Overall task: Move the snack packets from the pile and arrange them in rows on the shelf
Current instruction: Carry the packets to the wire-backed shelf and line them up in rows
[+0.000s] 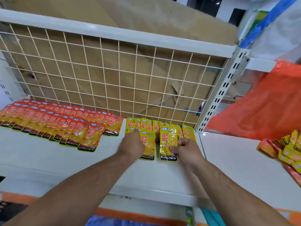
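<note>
While both arms reach over the near edge, scene reads thus:
Shelf: white metal shelf [48, 162]; wire grid back panel [104, 75] at far side w/ brown cardboard [146, 17] behind it; slotted upright post [223, 90] at right end.
Red rows: red-orange packets [53, 123] lie overlapped in two rows on left part of shelf, far row close to grid, near row in front; black strips at near ends.
Yellow rows: yellow packets [153, 126] in an overlapped row at far right of same shelf, just in front of grid; near row started w/ two packets.
Left hand: left hand [132, 144] knuckles up, fingers curled & pressed down on left front yellow packet [149, 147]; covers its left half; fingertips hidden, so can't tell if it pinches or only presses.
Right hand: right hand [185, 151] pinches right front yellow packet [168, 144] at its near right edge; thumb on top face, other fingers curled at packet's side; packet lies flat, just beside the left one, small gap between.
Pile: loose pile [286, 152] of yellow & red packets on next shelf bay, far right, well apart from hands.
Bag: orange plastic bag [263, 103] beyond pile, right of post.
</note>
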Tool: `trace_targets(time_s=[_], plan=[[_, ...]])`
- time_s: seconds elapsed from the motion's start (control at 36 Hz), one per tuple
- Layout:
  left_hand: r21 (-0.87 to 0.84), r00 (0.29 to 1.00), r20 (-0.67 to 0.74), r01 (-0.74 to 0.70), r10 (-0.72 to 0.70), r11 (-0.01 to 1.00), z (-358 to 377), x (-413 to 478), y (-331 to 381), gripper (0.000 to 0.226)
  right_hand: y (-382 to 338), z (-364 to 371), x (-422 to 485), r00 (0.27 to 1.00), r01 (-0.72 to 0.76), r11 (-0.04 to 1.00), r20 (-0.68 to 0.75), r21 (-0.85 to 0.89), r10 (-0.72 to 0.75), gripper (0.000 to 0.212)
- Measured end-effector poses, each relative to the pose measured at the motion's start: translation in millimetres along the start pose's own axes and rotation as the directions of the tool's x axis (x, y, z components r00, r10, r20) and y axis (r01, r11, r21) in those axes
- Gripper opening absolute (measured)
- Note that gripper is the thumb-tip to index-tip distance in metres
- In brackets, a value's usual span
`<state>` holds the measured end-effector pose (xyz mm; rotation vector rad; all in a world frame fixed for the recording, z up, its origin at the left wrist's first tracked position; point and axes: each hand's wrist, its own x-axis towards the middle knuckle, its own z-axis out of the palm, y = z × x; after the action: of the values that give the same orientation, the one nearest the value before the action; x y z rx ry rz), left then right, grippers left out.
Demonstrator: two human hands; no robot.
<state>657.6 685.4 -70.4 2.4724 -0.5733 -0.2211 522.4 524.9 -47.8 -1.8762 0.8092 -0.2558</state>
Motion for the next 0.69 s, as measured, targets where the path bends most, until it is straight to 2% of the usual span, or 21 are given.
trace_targets(time_s=[0.08,0.22,0.36,0.47,0.58,0.69], plan=[[0.021,1.0,-0.001,-0.015,0.015,1.0,0.4,3.5,-0.7,0.032,-1.3,0.0,0.4,1.0,-0.004,1.0,-0.013,-0.003,0.004,0.031],[0.028,0.999,0.011,-0.032,0.032,0.999,0.4,7.6,-0.8,0.018,4.7,2.0,4.7,0.999,-0.036,0.999,-0.04,0.026,0.037,0.041],[0.062,0.999,0.014,-0.048,0.047,0.997,1.4,6.4,3.2,0.019,9.8,2.0,8.5,0.997,-0.066,0.997,-0.03,0.037,0.067,0.043],[0.158,0.999,0.008,-0.048,0.047,0.986,-3.5,4.0,3.6,0.017,8.7,5.2,11.9,0.998,-0.066,0.998,-0.019,0.019,0.067,0.045],[0.184,0.993,-0.069,-0.083,0.097,0.98,-8.7,2.4,2.0,0.018,7.5,8.7,15.4,0.995,-0.095,0.995,0.034,-0.021,0.095,0.049],[0.268,0.949,-0.192,-0.196,0.252,0.943,-13.4,1.9,-4.0,0.031,2.6,15.6,20.2,0.989,-0.125,0.991,0.075,-0.035,0.128,0.048]])
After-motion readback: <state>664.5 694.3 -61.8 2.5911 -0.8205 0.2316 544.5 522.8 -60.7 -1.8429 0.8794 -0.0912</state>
